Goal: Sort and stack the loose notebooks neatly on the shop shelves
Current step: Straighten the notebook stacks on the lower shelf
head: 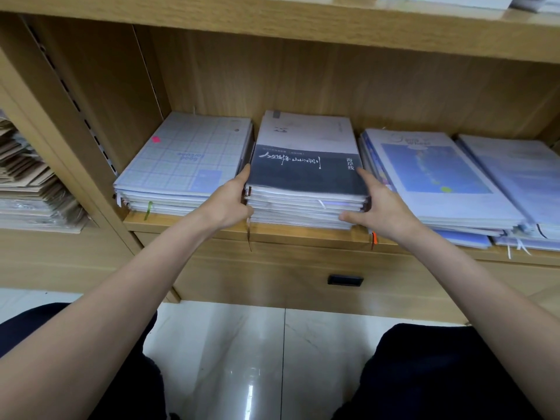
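- Bracketing the middle stack (306, 189) of notebooks: both hands, 1 on each side, at its front corners.
- Middle stack sits on the wooden shelf (188, 223), front edge about flush with the shelf lip; top notebook (306, 153) has a pale upper half and a dark lower half with white script.
- Left hand (231, 201): flat against the stack's left side, thumb lying along the top notebook's left edge, other fingers hidden behind the stack's side, so cannot tell how they lie.
- Right hand (380, 207): spread, index finger reaching up along the stack's right edge, thumb pressed on the front page edges near the right corner.
- Grid-pattern stack (185, 165): just left of the middle stack, narrow gap between; left hand fills the gap's front.
- Blue-cover stack (436, 177): just right of the middle stack, right hand between the 2.
- 4th stack (521, 177): further right, overlapping the blue-cover stack's edge.
- Ribbon markers hang over the shelf lip below the middle stack.
- Drawer handle (345, 280): below the middle stack.
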`<move>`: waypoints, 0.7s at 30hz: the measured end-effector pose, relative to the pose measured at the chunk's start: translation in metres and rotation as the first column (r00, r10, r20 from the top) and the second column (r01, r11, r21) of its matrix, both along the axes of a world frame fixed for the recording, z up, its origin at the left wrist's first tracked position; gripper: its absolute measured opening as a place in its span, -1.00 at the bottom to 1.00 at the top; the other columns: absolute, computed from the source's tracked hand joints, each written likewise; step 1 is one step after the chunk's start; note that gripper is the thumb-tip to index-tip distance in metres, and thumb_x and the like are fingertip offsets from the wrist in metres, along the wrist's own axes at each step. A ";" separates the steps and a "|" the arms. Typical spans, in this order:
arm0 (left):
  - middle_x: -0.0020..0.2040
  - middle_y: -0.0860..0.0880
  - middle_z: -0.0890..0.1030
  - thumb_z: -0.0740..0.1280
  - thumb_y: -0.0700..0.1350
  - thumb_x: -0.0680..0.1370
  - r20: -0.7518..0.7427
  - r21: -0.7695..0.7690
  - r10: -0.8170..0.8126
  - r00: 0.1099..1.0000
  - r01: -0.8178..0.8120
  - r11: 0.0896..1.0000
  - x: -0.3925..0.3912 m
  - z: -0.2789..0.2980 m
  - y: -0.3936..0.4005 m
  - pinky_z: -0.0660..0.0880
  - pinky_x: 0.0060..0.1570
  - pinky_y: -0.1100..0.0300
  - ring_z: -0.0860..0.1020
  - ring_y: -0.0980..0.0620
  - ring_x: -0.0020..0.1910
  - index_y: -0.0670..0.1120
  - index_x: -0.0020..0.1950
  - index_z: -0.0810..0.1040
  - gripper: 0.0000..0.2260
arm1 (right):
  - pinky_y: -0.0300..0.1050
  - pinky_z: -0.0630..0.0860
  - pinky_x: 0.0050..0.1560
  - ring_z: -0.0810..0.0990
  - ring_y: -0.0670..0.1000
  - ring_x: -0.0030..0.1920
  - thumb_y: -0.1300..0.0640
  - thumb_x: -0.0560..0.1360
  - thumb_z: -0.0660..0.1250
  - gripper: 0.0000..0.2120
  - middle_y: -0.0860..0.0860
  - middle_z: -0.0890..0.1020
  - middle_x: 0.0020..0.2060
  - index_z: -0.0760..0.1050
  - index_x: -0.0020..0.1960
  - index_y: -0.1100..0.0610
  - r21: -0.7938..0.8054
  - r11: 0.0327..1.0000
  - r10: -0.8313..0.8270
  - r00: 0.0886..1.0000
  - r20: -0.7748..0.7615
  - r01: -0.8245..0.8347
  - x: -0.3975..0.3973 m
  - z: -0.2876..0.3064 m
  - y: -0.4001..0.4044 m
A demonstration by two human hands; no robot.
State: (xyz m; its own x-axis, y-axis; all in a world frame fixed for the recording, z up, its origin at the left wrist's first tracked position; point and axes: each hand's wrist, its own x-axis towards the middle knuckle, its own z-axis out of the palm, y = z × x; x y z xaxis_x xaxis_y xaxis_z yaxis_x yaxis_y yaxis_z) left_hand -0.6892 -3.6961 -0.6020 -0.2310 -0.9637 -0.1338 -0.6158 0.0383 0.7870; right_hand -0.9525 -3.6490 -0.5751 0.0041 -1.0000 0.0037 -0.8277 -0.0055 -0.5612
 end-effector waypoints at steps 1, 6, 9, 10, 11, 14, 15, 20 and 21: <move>0.21 -0.20 0.52 0.29 -0.40 0.46 -0.006 -0.011 0.002 1.000 -0.002 1.000 -0.001 0.001 0.001 0.46 0.18 -0.15 0.53 -0.18 0.16 0.04 0.54 -0.03 -0.20 | -0.18 0.36 0.12 0.44 0.08 0.23 0.09 0.39 0.48 -0.07 0.08 0.34 0.42 -0.04 0.54 0.07 0.020 1.000 0.007 1.000 0.016 -0.007 0.000 -0.001 -0.001; 0.07 -0.14 0.60 0.22 -0.45 0.48 0.021 -0.084 0.022 1.000 -0.020 0.996 -0.004 -0.001 0.007 0.46 0.17 0.07 0.57 -0.11 0.08 -0.10 0.35 0.37 -0.51 | -0.12 0.22 0.36 0.24 0.10 0.45 0.18 0.38 0.48 -0.06 0.09 0.24 0.47 -0.07 0.54 0.12 0.061 0.998 0.003 0.999 0.036 -0.005 -0.005 0.003 -0.012; -0.03 -0.07 0.60 0.21 -0.44 0.50 0.043 -0.158 -0.006 0.999 0.013 0.987 -0.003 0.004 0.011 0.44 0.03 0.27 0.59 -0.04 0.04 -0.12 0.30 0.43 -0.58 | -0.01 0.25 0.41 0.24 0.12 0.45 0.19 0.35 0.51 -0.05 0.16 0.33 0.42 -0.02 0.54 0.10 0.089 0.996 0.026 0.999 0.047 -0.030 -0.014 0.005 -0.019; -0.02 -0.07 0.60 0.22 -0.44 0.50 0.047 -0.162 -0.017 0.999 0.024 0.986 -0.002 0.005 0.011 0.43 0.06 0.28 0.59 -0.04 0.05 -0.13 0.31 0.42 -0.58 | -0.01 0.26 0.40 0.24 0.13 0.45 0.19 0.35 0.51 -0.05 0.18 0.37 0.39 0.00 0.54 0.08 0.096 0.995 0.032 0.998 0.048 -0.037 -0.017 0.005 -0.020; 0.00 -0.08 0.61 0.23 -0.42 0.50 0.059 -0.165 -0.030 0.998 0.039 0.985 -0.001 0.007 0.011 0.44 0.10 0.27 0.59 -0.04 0.06 -0.13 0.33 0.41 -0.58 | -0.01 0.27 0.40 0.25 0.12 0.45 0.19 0.34 0.51 -0.06 0.20 0.40 0.36 0.01 0.54 0.07 0.099 0.994 0.042 0.998 0.045 -0.046 -0.019 0.005 -0.021; 0.05 -0.12 0.63 0.27 -0.39 0.50 0.064 -0.161 -0.059 0.996 0.069 0.985 0.001 0.008 0.009 0.45 0.22 0.09 0.59 -0.08 0.09 -0.14 0.33 0.41 -0.59 | -0.03 0.26 0.40 0.25 0.11 0.45 0.18 0.33 0.52 -0.06 0.16 0.39 0.38 0.03 0.53 0.05 0.093 0.992 0.076 0.996 0.044 -0.080 -0.021 0.005 -0.024; 0.04 -0.11 0.62 0.27 -0.40 0.50 0.050 -0.162 -0.053 0.997 0.060 0.985 0.001 0.007 0.008 0.46 0.20 0.10 0.59 -0.08 0.09 -0.14 0.32 0.42 -0.59 | -0.03 0.26 0.40 0.26 0.11 0.44 0.19 0.33 0.52 -0.06 0.14 0.38 0.38 0.03 0.53 0.04 0.090 0.992 0.084 0.995 0.051 -0.088 -0.021 0.004 -0.025; 0.03 -0.19 0.62 0.23 -0.41 0.52 0.070 -0.204 -0.003 0.998 0.017 0.979 -0.001 -0.004 0.011 0.48 0.18 0.06 0.58 -0.12 0.07 -0.12 0.38 0.35 -0.55 | 0.05 0.32 0.39 0.37 0.08 0.38 0.25 0.29 0.54 -0.03 0.08 0.42 0.37 0.06 0.53 0.02 0.062 0.996 0.059 0.985 0.160 -0.069 -0.021 -0.001 -0.025; 0.05 -0.23 0.61 0.22 -0.40 0.53 0.067 -0.213 0.005 0.998 0.010 0.977 -0.001 -0.007 0.012 0.46 0.22 0.02 0.57 -0.15 0.09 -0.11 0.41 0.32 -0.53 | 0.06 0.32 0.39 0.37 0.07 0.38 0.26 0.30 0.54 -0.03 0.07 0.42 0.37 0.05 0.53 0.01 0.060 0.996 0.048 0.982 0.183 -0.060 -0.020 -0.003 -0.023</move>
State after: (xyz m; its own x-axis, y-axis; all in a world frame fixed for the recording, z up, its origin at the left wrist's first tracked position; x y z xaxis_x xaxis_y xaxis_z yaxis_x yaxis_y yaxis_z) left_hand -0.6902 -3.6842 -0.6086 -0.2310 -0.9711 0.0598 -0.6664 0.2027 0.7175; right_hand -0.9724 -3.6720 -0.5779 0.0635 -0.9964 -0.0556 -0.7118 -0.0062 -0.7023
